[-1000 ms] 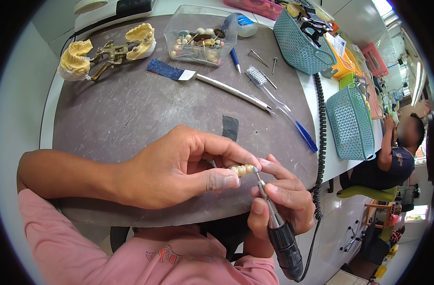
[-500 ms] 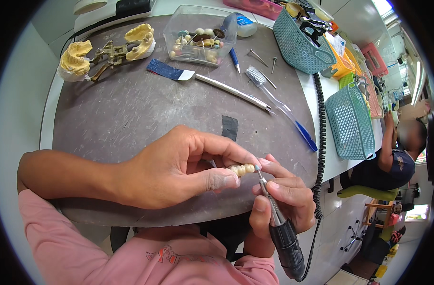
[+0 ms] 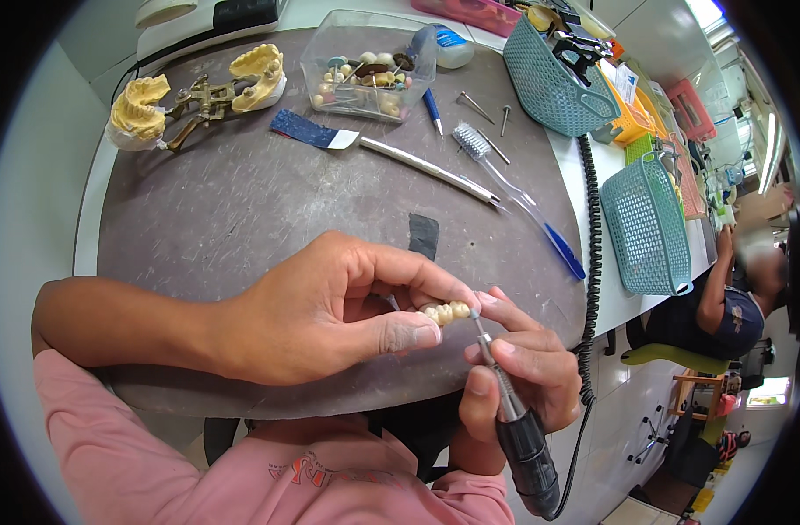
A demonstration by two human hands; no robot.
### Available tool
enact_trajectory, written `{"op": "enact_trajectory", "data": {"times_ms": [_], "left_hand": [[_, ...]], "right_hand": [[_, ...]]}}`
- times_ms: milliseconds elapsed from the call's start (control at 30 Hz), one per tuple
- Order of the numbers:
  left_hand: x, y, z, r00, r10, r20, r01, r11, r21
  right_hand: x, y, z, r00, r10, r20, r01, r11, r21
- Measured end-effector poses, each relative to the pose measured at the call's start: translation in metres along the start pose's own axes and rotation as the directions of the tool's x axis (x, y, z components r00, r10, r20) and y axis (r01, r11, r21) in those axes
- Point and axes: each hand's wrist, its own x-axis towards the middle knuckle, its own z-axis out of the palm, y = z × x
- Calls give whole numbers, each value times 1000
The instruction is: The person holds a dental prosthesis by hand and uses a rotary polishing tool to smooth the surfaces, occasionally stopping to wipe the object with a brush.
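Observation:
Between the thumb and forefinger of my left hand is a short row of tooth-coloured dental crowns, a dental bridge. Its left end is hidden in the fingers. My right hand is closed around a dental handpiece, a black-bodied rotary tool with a metal neck. The handpiece slants up to the left, and its small pale blue-grey tip meets the right end of the bridge. Both hands are above the near edge of the brown bench mat, with their fingertips close together.
Yellow dental casts on an articulator stand far left. Beside them is a clear box of polishing burs. A brush, a white pen-like tool and a toothbrush lie beyond my hands. Blue baskets and a coiled cord line the right; another person sits beyond.
My hands stay nearly in place, with the handpiece and bridge shifting only very slightly. The person at the right has moved an arm and leaned a little.

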Motion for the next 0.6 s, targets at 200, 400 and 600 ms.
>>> {"op": "enact_trajectory", "data": {"times_ms": [200, 400, 600], "left_hand": [[0, -3, 0, 1000, 27, -10, -27, 1000, 1], [0, -5, 0, 999, 31, -16, -30, 1000, 5], [-1, -1, 2, 1000, 12, -18, -12, 999, -30]], "right_hand": [[0, 0, 2, 997, 41, -63, -39, 999, 23], [1, 1, 0, 1000, -16, 5, 16, 1000, -9], [1, 1, 1, 1000, -12, -18, 12, 1000, -18]]}}
